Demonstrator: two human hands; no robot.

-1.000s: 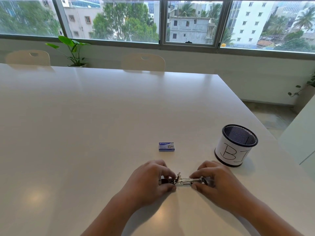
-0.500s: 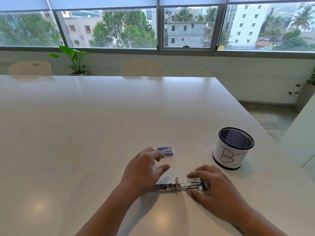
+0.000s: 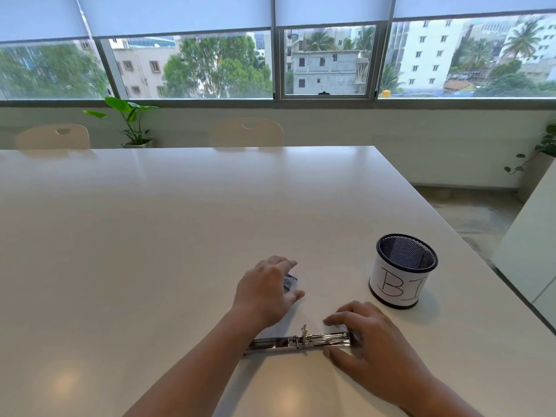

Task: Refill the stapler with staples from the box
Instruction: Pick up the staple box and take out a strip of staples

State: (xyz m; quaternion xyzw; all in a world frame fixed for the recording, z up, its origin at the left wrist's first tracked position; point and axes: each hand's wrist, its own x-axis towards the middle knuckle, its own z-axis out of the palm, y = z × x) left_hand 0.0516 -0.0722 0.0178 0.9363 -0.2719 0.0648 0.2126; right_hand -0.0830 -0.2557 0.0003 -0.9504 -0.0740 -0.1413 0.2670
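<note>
Stapler (image 3: 298, 343) lies flipped open on the table (image 3: 150, 236), with the right hand (image 3: 370, 341) gripping its right end. The left hand (image 3: 264, 291) just let go of it and now pinches the staple box (image 3: 290, 282) just behind. Pulling out staples comes next, I'd guess.

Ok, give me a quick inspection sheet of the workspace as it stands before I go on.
Surface: white table, glossy, with light reflections.
Job's things: stapler lies opened out flat near the front edge; staple box beyond it, mostly covered by the left hand.
Clutter: black mesh cup with a white paper label, right of the stapler, apart from it.
Hands: left hand grips the staple box; right hand holds the stapler's right end.
Cables: nothing seen.
Surroundings: chairs at the far side, potted plant, windows with blinds partly down.
</note>
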